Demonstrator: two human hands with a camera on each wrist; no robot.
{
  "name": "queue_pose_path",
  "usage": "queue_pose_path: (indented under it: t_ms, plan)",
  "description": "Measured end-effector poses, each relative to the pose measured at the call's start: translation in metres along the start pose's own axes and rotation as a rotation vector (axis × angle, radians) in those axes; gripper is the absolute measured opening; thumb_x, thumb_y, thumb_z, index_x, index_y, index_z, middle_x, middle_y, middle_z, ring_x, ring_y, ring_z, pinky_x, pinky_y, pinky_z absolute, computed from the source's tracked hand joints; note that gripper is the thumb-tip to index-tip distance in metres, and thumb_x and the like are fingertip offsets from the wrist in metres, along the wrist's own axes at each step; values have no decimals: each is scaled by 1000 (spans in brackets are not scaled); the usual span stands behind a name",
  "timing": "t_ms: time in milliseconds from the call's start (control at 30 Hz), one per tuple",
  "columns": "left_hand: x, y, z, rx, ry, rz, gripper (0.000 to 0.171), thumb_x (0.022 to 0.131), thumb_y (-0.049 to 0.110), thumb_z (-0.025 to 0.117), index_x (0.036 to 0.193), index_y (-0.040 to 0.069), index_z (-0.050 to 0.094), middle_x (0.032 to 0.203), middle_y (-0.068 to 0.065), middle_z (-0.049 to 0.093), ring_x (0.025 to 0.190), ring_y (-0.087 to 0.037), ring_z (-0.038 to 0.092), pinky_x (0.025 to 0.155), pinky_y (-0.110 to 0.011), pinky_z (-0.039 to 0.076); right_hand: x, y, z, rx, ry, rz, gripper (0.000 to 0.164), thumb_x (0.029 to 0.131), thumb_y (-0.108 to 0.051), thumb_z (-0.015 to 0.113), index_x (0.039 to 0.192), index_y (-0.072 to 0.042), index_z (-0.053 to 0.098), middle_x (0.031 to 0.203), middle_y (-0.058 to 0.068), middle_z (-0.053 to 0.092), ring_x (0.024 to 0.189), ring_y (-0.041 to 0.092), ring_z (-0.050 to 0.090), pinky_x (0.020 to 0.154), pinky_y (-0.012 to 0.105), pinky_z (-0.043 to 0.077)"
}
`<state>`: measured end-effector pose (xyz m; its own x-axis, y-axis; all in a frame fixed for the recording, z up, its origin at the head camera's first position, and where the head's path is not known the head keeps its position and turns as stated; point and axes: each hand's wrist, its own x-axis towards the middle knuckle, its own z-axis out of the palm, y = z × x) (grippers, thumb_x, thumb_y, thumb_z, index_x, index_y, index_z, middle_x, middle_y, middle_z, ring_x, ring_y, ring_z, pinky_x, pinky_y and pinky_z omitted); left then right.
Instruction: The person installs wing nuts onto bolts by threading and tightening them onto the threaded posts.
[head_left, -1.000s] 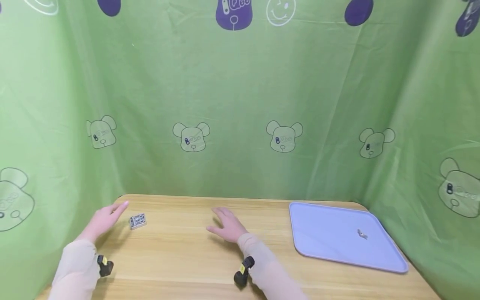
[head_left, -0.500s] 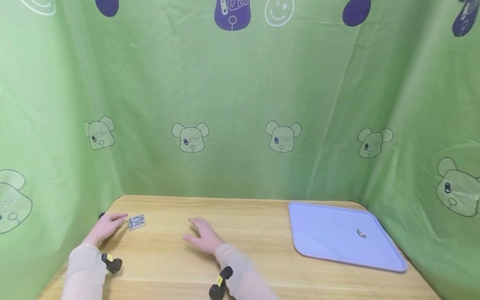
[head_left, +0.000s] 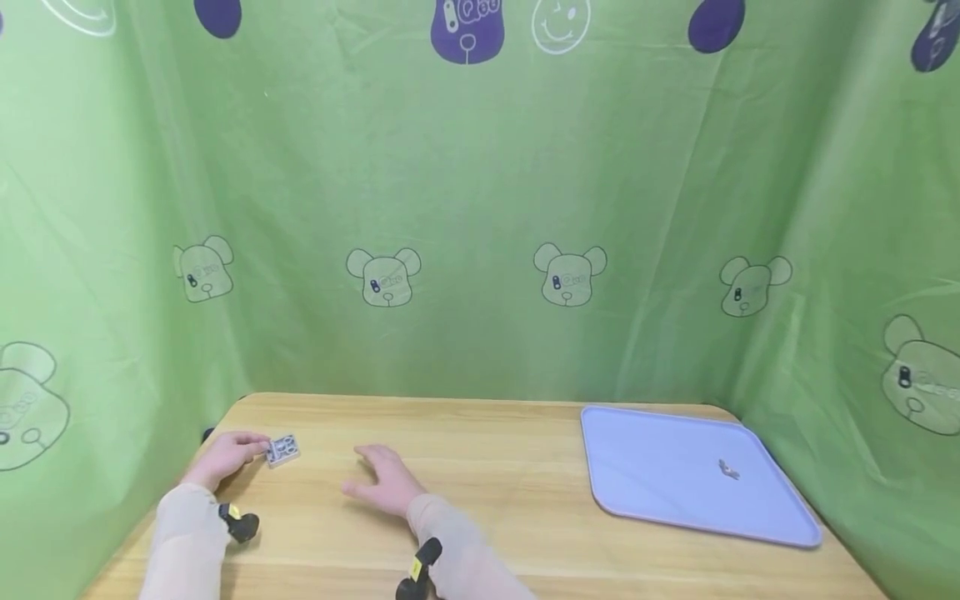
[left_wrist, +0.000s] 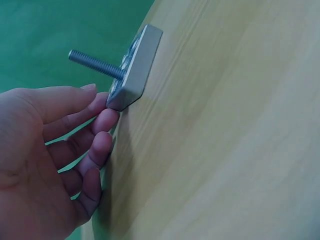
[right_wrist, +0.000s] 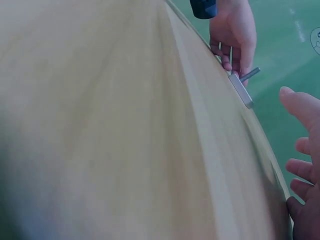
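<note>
A small rectangular metal block [head_left: 283, 451] lies on the table, left of the middle. In the left wrist view a threaded bolt [left_wrist: 95, 64] stands up from its patterned face. My left hand [head_left: 225, 456] is at the block's left end, fingertips [left_wrist: 106, 119] against or just beside its corner. The thumb is apart from the bolt, and the fingers are loosely bent. My right hand [head_left: 386, 483] hovers low over the wood to the right of the block, thumb and fingers spread, holding nothing.
A pale lilac tray [head_left: 660, 508] lies at the right of the wooden table [head_left: 450, 550]. On the tray is a small winged metal piece [head_left: 727, 470], resembling a wing nut. Green curtain [head_left: 480, 350] with bear prints encloses the back and sides.
My left hand has come down and right to the block's left end. My right hand has moved left toward the block. The block appears shifted slightly right.
</note>
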<state>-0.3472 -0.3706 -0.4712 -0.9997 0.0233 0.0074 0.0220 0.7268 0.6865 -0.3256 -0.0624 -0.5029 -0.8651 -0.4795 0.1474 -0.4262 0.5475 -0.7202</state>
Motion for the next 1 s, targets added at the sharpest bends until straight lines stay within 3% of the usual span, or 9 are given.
queue_pose_path:
  t_ms: [100, 333, 633, 1000]
  plan:
    - [-2, 2, 2, -14, -23, -10, 39, 95, 22, 59, 117, -10, 61, 113, -28, 65, 93, -24, 60, 77, -33, 46, 2, -2, 5, -13, -3, 3, 72, 87, -47, 66, 146, -12, 42, 151, 11, 42, 143, 29, 36, 117, 45, 28]
    - [-1, 10, 12, 17, -30, 3, 30, 90, 20, 64, 103, -7, 67, 95, -14, 69, 82, -16, 56, 72, -29, 43, 6, -10, 14, -66, 27, 0, 73, 83, -50, 70, 141, -13, 48, 146, 9, 49, 138, 27, 42, 114, 42, 33]
    - [-2, 24, 25, 67, -69, 23, 20, 86, 19, 66, 89, 0, 68, 78, -5, 63, 69, -14, 49, 65, -28, 40, 10, -16, 23, -96, 83, 38, 72, 78, -50, 74, 135, -11, 55, 129, 4, 55, 123, 22, 47, 106, 38, 41]
    - [-9, 49, 39, 30, -133, 6, 17, 85, 17, 68, 79, 1, 65, 69, -3, 59, 63, -15, 48, 60, -27, 39, 18, -16, 32, -129, 154, 57, 67, 73, -47, 79, 126, -10, 61, 122, 4, 55, 117, 21, 47, 101, 39, 42]
